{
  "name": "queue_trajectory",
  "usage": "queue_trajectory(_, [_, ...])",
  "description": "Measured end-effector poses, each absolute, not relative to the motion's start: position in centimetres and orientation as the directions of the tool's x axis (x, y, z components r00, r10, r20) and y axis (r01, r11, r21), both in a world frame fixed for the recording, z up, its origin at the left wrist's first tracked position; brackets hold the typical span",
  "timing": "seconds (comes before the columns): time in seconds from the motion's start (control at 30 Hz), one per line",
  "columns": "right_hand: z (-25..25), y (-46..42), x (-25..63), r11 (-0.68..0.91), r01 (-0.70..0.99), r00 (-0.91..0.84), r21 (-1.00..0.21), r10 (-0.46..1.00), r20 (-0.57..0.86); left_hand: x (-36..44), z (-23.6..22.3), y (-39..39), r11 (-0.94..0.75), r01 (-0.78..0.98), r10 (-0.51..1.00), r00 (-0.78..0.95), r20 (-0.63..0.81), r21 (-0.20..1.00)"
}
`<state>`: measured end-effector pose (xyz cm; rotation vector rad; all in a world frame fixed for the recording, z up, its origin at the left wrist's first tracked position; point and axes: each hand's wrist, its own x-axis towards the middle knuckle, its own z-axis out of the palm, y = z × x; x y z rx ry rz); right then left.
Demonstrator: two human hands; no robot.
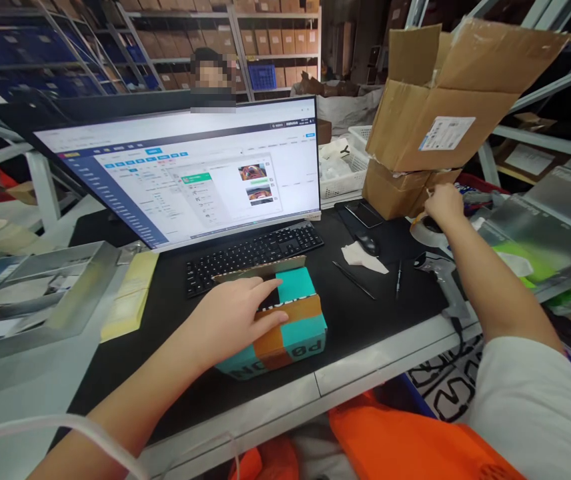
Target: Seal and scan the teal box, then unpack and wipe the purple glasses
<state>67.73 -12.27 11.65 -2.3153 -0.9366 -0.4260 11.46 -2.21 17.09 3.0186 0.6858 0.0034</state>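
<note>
Head view: one small cardboard box (304, 331), turquoise, oblong, with black lettering, a glossy brown tape band and a raised far flap; lower centre of the frame, on your matte black mat (360, 333). Your left hand (238, 313) lies palm down on it, thumb and forefinger spread apart, covering its left part.

Your right hand (444, 203), right of centre, has bent fingers at a ring-shaped tape roll (419, 235); whether it grips the roll, you cannot tell from here.

Items behind the box: black plastic keyboard (265, 249), close to the flap; wide lit monitor (190, 193), upper left, which hides what lies behind its panel.

Items right of the box: crumpled white scrap (364, 259), touching a smooth black mouse (368, 245); thin dark rod (354, 280); slim pen (398, 280); grey handheld scanner (443, 280), just below the roll.

Upper right: large open brown carton (465, 107), flaps up, white label, stacked over lower cartons (390, 192), which bound the mat's far corner.

Left: yellow paper stack (129, 300), flat; grey tray (60, 320) of papers.
</note>
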Motion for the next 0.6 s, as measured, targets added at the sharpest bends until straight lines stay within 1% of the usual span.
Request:
queue_trajectory(0.13, [14.2,-10.5,67.3,-0.474,0.755,0.656,-0.453,0.541,0.527,11.1,17.7,-2.6,-0.901,0.432,0.431,0.902,-0.032,0.046])
queue_trajectory(0.2, [14.3,-9.2,66.7,-0.399,0.771,0.633,-0.497,0.572,0.521,10.8,17.8,-2.6,-0.907,0.416,0.414,0.909,-0.035,0.064])
queue_trajectory(0.27, [13.3,-8.1,65.9,-0.391,0.784,0.609,-0.482,0.634,0.476,10.4,18.0,-2.6,-0.912,0.4,0.399,0.917,-0.031,0.088])
queue_trajectory(0.37, [10.3,-7.0,65.3,-0.505,0.785,0.613,-0.359,0.718,0.331,9.3,18.5,-2.4,-0.901,0.421,0.422,0.906,-0.015,0.104])
queue_trajectory(0.43, [8.2,-7.1,65.5,-0.573,0.759,0.643,-0.309,0.732,0.223,8.3,19.0,-2.5,-0.882,0.46,0.462,0.887,0.002,0.101])
queue_trajectory(0.53, [6.2,-8.3,66.7,-0.667,0.698,0.708,-0.261,0.697,0.112,6.4,19.5,-2.5,-0.846,0.522,0.527,0.85,0.019,0.112])
queue_trajectory(0.6, [5.9,-9.4,68.1,-0.739,0.636,0.768,-0.222,0.634,0.091,4.8,19.4,-2.2,-0.823,0.552,0.562,0.826,0.049,0.134])
